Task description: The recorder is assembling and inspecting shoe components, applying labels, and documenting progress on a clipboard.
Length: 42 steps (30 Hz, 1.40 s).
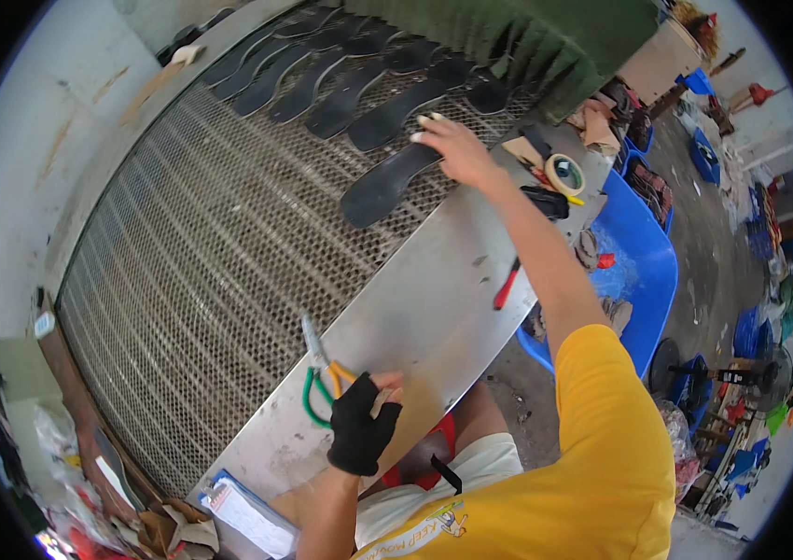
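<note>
The grey metal mesh belt (229, 289) carries a black, flat, foot-shaped sole (385, 190) near its right edge, and more black foot-shaped soles (387, 117) crowd together toward its far end. The bare right hand (460, 154) reaches over the belt at the far tip of that nearest sole, fingers apart and bent; whether they grip it cannot be told. The left hand (364, 425), in a black fingerless glove, is beside the belt's right edge, fingers curled, against a silver-bladed tool with green and yellow handles (320, 360); whether it is grasped cannot be told. The tool's tip juts over the mesh. A dark green hood with a slit curtain (546, 56) closes off the belt's far end. Along the belt's right edge runs a smooth grey metal desk (406, 308), bearing a red-handled tool (506, 287), a pale tape roll (564, 174) and, by the belt's near end, a blue-edged clipboard with white paper (249, 518). Beyond the desk from the belt stands a large blue plastic tub (644, 266). The right forearm crosses the desk to the belt. Open room for moving stretches over the mesh from the nearest sole to the belt's near end.
</note>
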Available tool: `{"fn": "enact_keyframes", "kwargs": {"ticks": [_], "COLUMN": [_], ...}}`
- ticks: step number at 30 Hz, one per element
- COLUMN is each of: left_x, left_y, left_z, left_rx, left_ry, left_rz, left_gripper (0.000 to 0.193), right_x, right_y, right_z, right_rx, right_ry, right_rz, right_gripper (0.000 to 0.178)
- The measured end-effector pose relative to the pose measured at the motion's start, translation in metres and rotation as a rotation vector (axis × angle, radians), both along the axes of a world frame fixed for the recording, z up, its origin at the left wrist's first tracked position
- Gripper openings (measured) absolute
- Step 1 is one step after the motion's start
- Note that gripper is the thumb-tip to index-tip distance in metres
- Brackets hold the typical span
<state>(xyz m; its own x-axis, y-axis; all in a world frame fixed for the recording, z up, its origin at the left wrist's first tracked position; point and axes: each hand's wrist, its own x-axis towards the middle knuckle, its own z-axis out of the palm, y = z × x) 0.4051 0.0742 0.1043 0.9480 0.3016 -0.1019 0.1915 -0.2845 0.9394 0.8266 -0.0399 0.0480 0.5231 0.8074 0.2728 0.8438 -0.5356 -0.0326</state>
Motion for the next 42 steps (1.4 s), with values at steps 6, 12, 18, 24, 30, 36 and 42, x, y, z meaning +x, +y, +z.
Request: {"fn": "enact_keyframes", "kwargs": {"ticks": [6, 12, 18, 24, 30, 36, 42], "left_x": [0.151, 0.225, 0.240, 0.248, 0.249, 0.241, 0.190], "left_y": [-0.064, -0.102, -0.122, -0.117, -0.114, -0.108, -0.070], "left_z": [-0.020, -0.065, -0.066, -0.061, -0.053, -0.058, -0.027], "left_rx": [0.470, 0.690, 0.894, 0.927, 0.904, 0.894, 0.728], "left_ry": [-0.185, -0.127, -0.068, -0.019, -0.019, -0.107, 0.178], "left_rz": [-0.118, -0.124, -0.174, -0.156, -0.144, -0.191, -0.165], "left_gripper": [0.029, 0.060, 0.061, 0.060, 0.059, 0.059, 0.054], "right_x": [0.005, 0.137, 0.262, 0.295, 0.296, 0.255, 0.076], "right_y": [-0.065, -0.291, -0.429, -0.416, -0.419, -0.451, -0.360], "right_z": [0.027, 0.078, 0.133, 0.158, 0.173, 0.145, 0.071], "right_rx": [0.003, 1.206, 1.390, 1.294, 1.236, 0.963, 1.000], "right_ry": [0.068, 0.199, 0.401, 0.491, 0.490, -0.010, 0.607], "right_rz": [-0.251, -0.688, -0.707, -0.682, -0.691, -1.193, -0.741], "right_gripper": [0.070, 0.051, 0.069, 0.077, 0.069, 0.097, 0.007]}}
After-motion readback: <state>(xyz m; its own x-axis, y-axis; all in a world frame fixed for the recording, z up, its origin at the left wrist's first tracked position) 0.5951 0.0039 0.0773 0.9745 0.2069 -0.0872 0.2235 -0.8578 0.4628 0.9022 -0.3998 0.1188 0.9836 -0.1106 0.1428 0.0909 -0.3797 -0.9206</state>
